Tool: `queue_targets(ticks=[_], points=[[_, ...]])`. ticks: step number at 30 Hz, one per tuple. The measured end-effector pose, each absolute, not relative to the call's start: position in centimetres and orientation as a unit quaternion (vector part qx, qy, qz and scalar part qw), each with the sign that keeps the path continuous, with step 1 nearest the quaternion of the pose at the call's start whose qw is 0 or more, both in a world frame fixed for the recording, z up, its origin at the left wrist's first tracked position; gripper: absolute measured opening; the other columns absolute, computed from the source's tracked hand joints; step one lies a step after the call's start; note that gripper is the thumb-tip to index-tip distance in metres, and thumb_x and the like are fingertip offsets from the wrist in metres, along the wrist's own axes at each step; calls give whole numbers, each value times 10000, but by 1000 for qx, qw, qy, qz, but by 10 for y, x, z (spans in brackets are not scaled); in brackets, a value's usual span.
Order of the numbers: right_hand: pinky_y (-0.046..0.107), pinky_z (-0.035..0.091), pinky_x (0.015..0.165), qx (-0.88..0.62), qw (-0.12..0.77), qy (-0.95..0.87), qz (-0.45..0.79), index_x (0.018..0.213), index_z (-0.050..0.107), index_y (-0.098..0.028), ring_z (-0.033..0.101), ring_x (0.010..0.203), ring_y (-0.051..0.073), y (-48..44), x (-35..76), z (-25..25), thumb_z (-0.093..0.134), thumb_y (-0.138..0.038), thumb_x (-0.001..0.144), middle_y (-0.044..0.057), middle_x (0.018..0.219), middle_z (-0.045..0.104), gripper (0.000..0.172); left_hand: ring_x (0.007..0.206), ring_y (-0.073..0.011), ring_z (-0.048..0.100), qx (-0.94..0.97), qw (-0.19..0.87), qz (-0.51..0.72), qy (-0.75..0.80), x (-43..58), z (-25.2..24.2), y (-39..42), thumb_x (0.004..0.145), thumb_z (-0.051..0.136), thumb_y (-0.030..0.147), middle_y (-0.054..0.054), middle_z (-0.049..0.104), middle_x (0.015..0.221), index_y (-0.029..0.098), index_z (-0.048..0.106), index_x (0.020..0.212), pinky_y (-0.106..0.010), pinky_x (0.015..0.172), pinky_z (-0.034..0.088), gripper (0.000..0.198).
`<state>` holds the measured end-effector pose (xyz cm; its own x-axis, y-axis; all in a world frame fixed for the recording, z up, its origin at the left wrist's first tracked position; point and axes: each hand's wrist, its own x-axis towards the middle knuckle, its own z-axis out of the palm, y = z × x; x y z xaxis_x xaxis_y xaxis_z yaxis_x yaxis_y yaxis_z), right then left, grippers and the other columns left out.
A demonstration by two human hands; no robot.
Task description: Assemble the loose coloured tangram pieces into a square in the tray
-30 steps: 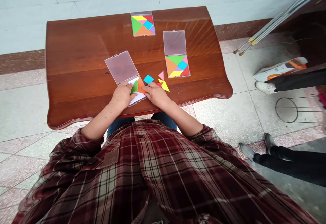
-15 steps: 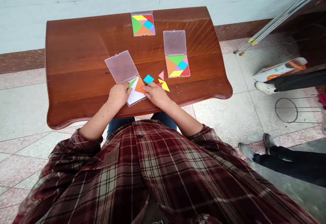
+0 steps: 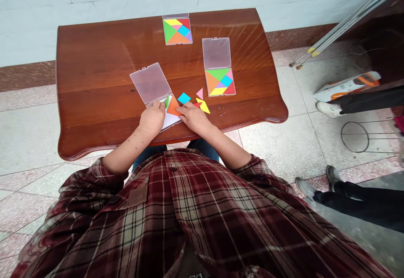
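An open plastic tangram case [image 3: 172, 120] lies at the near edge of the wooden table [image 3: 94, 59], its clear lid [image 3: 150, 82] folded back. My left hand [image 3: 152, 118] rests on the case's left side, fingers curled round a green triangle [image 3: 166, 101]. An orange triangle [image 3: 173, 106] lies in the case, and my right hand [image 3: 195, 117] presses its fingertips on that piece's right corner. Loose pieces lie just beyond my right hand: a blue square [image 3: 184, 98], a pink triangle [image 3: 200, 93], a yellow piece [image 3: 203, 106] and a red one, mostly hidden.
Two other tangram cases stand farther back: an open filled one [image 3: 220, 81] at the right and a filled one [image 3: 177, 30] at the far edge. On the floor at the right are another person's legs and shoes [image 3: 331, 177], a wire stand [image 3: 355, 136] and metal poles [image 3: 347, 21].
My left hand has shifted the green triangle upward to the case's top left corner beside the orange triangle. My right hand has stayed on the orange piece.
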<state>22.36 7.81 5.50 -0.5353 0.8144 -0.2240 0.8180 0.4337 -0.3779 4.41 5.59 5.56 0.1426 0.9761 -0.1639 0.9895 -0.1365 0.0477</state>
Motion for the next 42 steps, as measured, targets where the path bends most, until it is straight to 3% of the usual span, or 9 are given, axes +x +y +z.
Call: queue_targets(ticks=[9,14,21,36,42], points=[[309,444,858,484,6,846,-222,1305,622,-166,584,1031,234,79,223,52,457,-178,958,136,1231,593,384,1036,-310,649,743,98,-115,653,51,78,54,942,227,60,-244,600,1158,17,552,1254,-380,785,530,453],[317,452,854,478,-9,850,-220,1289,629,-168,583,1025,237,79,224,48,456,-169,943,136,1209,600,387,984,-257,648,746,105,-132,644,41,78,61,934,280,81,-199,604,1187,71,559,1255,-354,810,524,425],[319,458,884,475,-11,850,-227,1304,623,-146,582,1060,239,80,225,44,460,-162,949,147,1218,598,391,1031,-277,633,741,126,-159,641,35,86,65,950,283,108,-181,588,1213,79,564,1260,-368,864,501,419],[319,451,880,478,2,848,-228,1300,622,-151,583,1041,235,79,223,50,433,-161,947,145,1226,591,401,978,-279,639,718,124,-33,685,27,62,54,912,286,143,-178,629,1219,135,601,1229,-381,823,494,447],[317,446,881,477,-2,848,-230,1297,621,-153,576,1041,232,80,225,49,426,-167,954,143,1226,590,395,1015,-246,615,709,128,50,692,12,55,56,884,346,198,-118,644,1222,204,625,1179,-342,858,507,406]])
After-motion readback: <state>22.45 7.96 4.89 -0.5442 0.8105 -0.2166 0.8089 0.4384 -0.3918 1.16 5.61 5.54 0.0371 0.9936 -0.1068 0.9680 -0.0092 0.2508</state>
